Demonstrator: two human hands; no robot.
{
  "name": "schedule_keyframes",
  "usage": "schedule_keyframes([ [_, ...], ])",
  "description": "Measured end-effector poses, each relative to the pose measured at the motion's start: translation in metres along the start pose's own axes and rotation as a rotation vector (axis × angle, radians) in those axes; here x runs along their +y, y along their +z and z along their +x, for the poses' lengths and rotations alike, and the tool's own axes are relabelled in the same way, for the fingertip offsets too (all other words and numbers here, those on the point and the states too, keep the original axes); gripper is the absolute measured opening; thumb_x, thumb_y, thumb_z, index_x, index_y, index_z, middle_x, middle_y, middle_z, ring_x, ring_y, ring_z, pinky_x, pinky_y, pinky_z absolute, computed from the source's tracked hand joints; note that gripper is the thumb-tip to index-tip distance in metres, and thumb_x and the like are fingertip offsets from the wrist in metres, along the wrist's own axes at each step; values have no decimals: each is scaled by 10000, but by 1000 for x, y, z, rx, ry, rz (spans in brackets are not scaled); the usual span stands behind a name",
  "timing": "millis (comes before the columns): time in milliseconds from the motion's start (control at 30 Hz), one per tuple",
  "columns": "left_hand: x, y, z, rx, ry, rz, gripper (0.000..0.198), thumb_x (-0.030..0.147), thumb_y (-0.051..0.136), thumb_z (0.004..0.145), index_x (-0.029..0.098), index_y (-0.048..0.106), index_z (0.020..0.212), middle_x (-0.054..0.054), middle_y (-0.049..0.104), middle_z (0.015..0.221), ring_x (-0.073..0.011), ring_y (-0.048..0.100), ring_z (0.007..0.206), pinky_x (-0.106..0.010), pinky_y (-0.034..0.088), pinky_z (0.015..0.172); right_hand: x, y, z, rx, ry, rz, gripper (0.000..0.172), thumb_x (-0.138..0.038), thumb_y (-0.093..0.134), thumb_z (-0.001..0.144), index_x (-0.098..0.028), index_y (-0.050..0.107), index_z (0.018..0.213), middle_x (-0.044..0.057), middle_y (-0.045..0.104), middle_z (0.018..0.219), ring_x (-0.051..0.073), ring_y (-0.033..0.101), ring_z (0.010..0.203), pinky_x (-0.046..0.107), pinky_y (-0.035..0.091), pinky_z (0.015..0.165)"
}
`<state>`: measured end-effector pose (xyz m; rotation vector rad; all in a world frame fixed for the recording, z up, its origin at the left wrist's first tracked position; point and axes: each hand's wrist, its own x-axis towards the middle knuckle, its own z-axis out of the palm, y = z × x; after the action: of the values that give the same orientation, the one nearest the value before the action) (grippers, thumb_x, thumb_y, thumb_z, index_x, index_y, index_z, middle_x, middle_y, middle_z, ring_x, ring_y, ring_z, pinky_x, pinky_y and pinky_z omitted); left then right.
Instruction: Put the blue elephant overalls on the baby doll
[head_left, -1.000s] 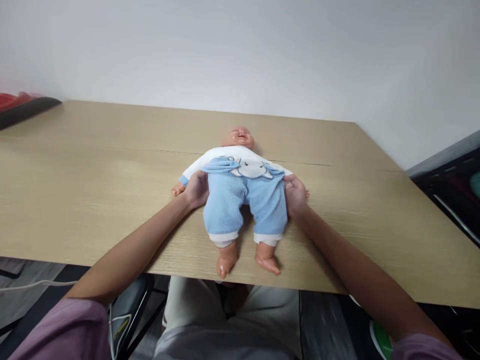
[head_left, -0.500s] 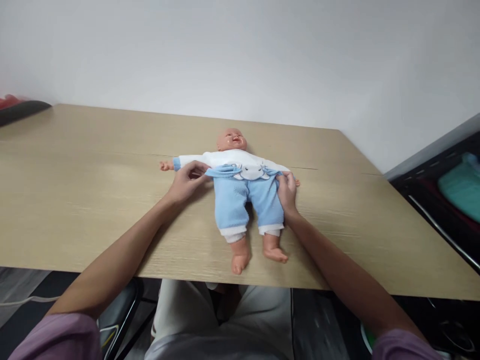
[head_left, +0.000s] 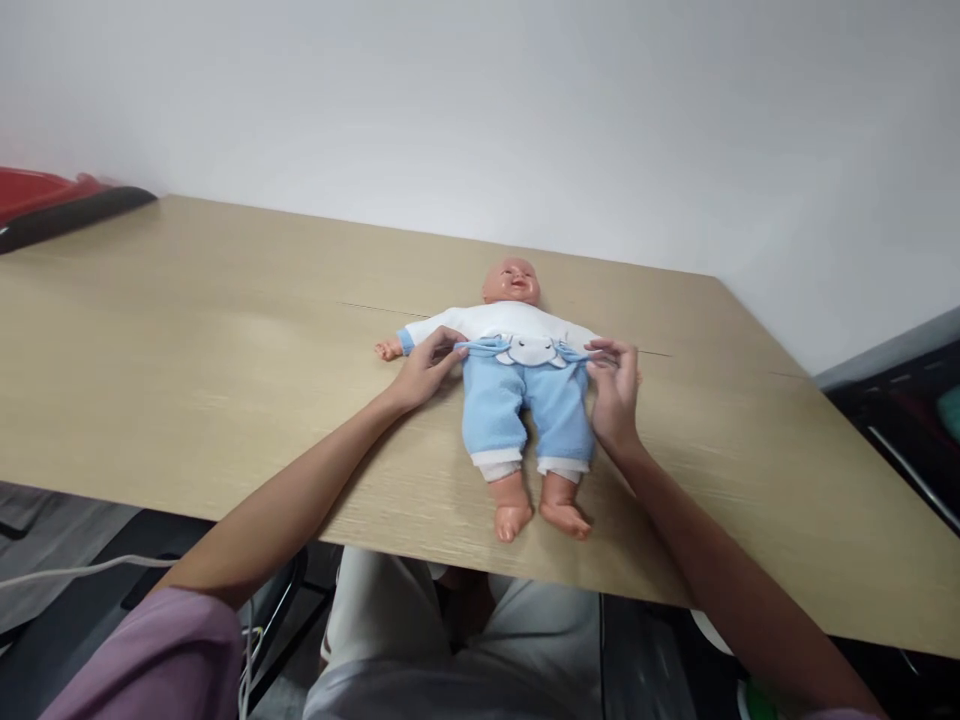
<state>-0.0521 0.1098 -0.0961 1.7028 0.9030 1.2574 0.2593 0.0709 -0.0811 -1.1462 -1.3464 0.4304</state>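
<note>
A baby doll [head_left: 512, 282] lies on its back on the wooden table, its head toward the wall and its bare feet toward me. It wears a white long-sleeved top [head_left: 495, 318] and light blue trousers [head_left: 491, 405] with a white animal face at the waist. My left hand [head_left: 429, 370] pinches the waist's blue cloth at the doll's left-hand side in view. On the other side, my right hand [head_left: 615, 385] grips the waist cloth between thumb and fingers. Both sides of the waistband are stretched outward.
The table [head_left: 225, 380] reaches back to a white wall. A red item [head_left: 45, 190] with a dark edge is at the far left. Beyond the right edge is a black rack-like object [head_left: 907, 430]. A pale cable [head_left: 90, 570] runs at the lower left.
The view has shifted, so doll and hands appear further right. The waist cloth is pulled out more tautly on the right, and my right hand has moved outward from the doll's hip.
</note>
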Motion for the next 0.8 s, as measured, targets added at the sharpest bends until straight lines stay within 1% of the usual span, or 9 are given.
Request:
schedule_keyframes([
  [100,-2,-1,4,63,22,-13,416,636,680,1026,222,636,1046,-33,665,988,-206,607,908,-345,518,910,-19,12,14,-66,-126,-109,202,-342,629,941,-290,598,1134,72,696,1200,284,667,1117,520,527,1083],
  [167,-3,-1,5,90,22,2,447,665,628,1048,221,629,997,-22,631,933,-199,570,863,-341,503,875,-34,30,32,-199,-223,-189,157,-329,630,970,-287,622,1121,72,715,1175,286,674,1091,509,545,1048],
  [267,-1,0,5,122,33,20,467,683,590,1064,223,621,992,-25,618,944,-203,566,886,-341,492,885,-53,71,67,-427,-380,-285,154,-291,641,975,-264,653,1126,99,746,1186,302,682,1105,501,552,1042],
  [333,-1,2,5,141,47,23,460,687,564,1076,231,595,1025,-31,621,983,-206,579,920,-342,490,908,-59,103,91,-616,-460,-341,206,-270,644,976,-233,679,1175,131,757,1239,316,686,1167,502,537,1091],
  [433,-2,4,5,155,66,23,458,699,501,1095,247,533,1028,-25,581,973,-204,556,899,-343,483,895,-57,152,117,-967,-535,-460,402,-259,695,942,-196,694,1338,159,742,1397,332,671,1301,481,517,1129],
  [500,-3,5,5,150,72,27,463,705,486,1094,251,513,1006,-19,546,943,-206,527,875,-346,474,878,-53,181,124,-1193,-578,-540,408,-221,700,925,-215,725,1332,140,750,1423,328,685,1309,450,517,1112],
  [567,-3,4,4,129,79,33,467,709,526,1073,247,525,1002,-25,545,950,-214,523,891,-352,470,882,-50,201,125,-1324,-602,-626,358,-169,684,907,-244,768,1247,109,798,1330,323,727,1232,423,527,1048],
  [667,-1,3,1,43,96,48,474,688,679,993,236,560,1072,-44,575,1008,-223,532,899,-349,472,845,-49,212,124,-1324,-617,-709,351,-142,682,874,-225,778,1202,118,830,1192,341,754,1101,411,520,950],
  [800,-1,2,0,-8,106,103,418,616,687,1014,226,598,1137,-56,614,1012,-215,531,833,-345,461,779,-54,190,130,-1079,-547,-535,462,-234,678,881,-191,698,1340,105,813,1172,316,727,1025,376,502,912],
])
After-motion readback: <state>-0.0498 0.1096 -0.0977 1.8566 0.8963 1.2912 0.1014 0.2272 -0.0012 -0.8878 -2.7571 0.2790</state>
